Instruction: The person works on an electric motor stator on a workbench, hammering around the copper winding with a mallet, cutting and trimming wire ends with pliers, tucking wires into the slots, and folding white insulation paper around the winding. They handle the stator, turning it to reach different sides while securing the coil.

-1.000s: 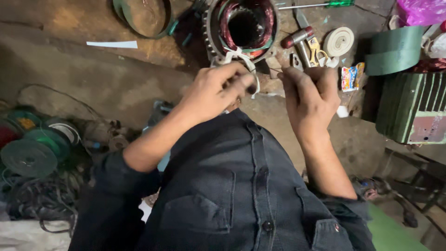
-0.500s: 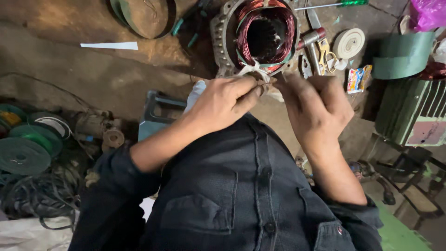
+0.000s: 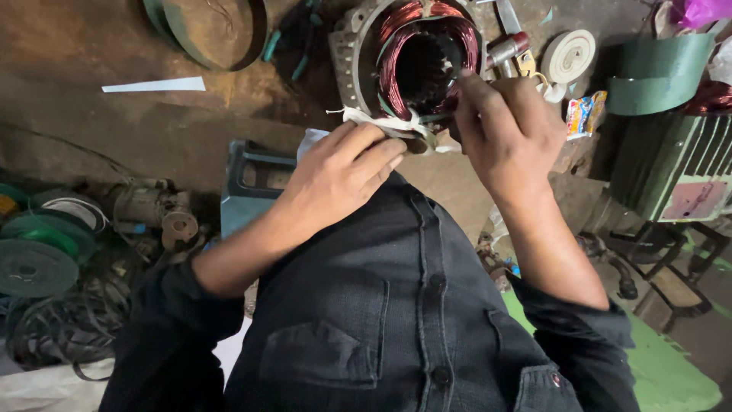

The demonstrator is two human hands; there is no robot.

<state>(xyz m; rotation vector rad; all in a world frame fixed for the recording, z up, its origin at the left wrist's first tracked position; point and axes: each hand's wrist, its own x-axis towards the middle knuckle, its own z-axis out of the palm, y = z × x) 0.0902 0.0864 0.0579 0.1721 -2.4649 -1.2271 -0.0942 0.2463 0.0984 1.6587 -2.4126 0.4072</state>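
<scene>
At twelve o'clock lay the round grey metal stator with copper windings [image 3: 415, 57]. Left hand [image 3: 343, 172] pinched white cloth tape [image 3: 374, 122] at its rim; right hand [image 3: 507, 126] gripped the coil edge. Binding looked only partly done.

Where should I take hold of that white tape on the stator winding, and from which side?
Probably grip the white tape at its loose left tail, coming from the near, lower-left side. That end sticks out free of the copper winding, while the rest lies tight against the stator rim under the left hand and beside the right hand, whose fingers reach into the bore.
</scene>
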